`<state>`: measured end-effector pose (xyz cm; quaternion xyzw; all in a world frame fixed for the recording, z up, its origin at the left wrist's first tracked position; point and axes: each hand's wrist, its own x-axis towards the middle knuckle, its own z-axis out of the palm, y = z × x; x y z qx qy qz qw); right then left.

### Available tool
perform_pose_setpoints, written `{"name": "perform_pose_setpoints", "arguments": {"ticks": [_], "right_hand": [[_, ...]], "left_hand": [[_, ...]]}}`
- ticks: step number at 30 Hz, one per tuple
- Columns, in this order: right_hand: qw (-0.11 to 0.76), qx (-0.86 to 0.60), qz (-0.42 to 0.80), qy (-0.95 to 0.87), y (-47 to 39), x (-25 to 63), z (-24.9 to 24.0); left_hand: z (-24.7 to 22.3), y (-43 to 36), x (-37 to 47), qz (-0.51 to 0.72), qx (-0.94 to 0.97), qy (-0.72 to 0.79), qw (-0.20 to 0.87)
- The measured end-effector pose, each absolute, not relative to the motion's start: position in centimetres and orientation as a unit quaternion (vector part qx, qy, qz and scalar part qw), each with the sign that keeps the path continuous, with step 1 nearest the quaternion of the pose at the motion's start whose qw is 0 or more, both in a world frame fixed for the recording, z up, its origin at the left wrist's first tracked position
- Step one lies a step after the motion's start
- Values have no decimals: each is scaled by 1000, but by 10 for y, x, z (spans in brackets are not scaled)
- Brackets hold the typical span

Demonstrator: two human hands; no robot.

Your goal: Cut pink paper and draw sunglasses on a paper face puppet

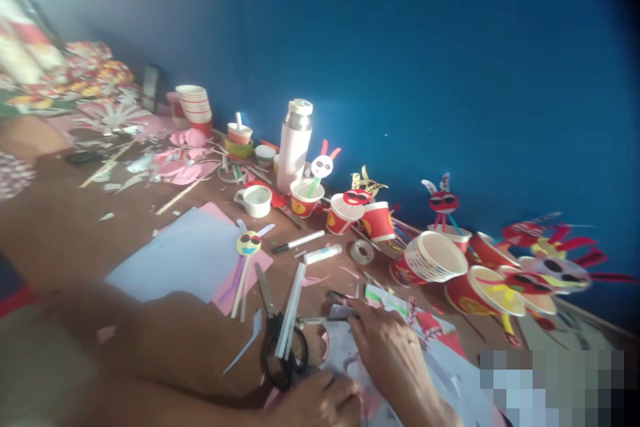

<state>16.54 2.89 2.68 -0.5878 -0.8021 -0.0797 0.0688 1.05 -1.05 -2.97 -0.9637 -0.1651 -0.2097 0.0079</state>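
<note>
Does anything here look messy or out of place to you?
Mainly the paper scraps, strewn loosely over the left side of the table. White strips also lie right across the scissors, an awkward spot for a tool. I see no obvious spill.

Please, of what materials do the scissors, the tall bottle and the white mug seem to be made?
Scissors: grey blade, probably metal; smooth black handles, likely plastic.
Tall bottle: shiny silvery band suggests metal; pale body, perhaps painted metal.
White mug: smooth, slightly glossy; plastic, ceramic or enamel, I cannot tell.
</note>
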Motion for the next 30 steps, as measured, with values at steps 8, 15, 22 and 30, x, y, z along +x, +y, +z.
{"name": "perform_pose_setpoints", "arguments": {"ticks": [8, 15, 22, 30], "right_hand": [[130, -557, -24, -820, 40, 157, 34], [140, -539, -4, -831, 58, 145, 54], [74, -441, -51, -893, 123, 98, 68], [66, -385, -68, -918, 155, 65, 44]], "left_hand": [[-38, -7, 10, -166, -975, -146, 31], [-41, -6, 13, -201, -966, -162, -8], [-44, -11, 16, -222, -954, -199, -18], [-37, -10, 16, -211, -954, -207, -47]]}}
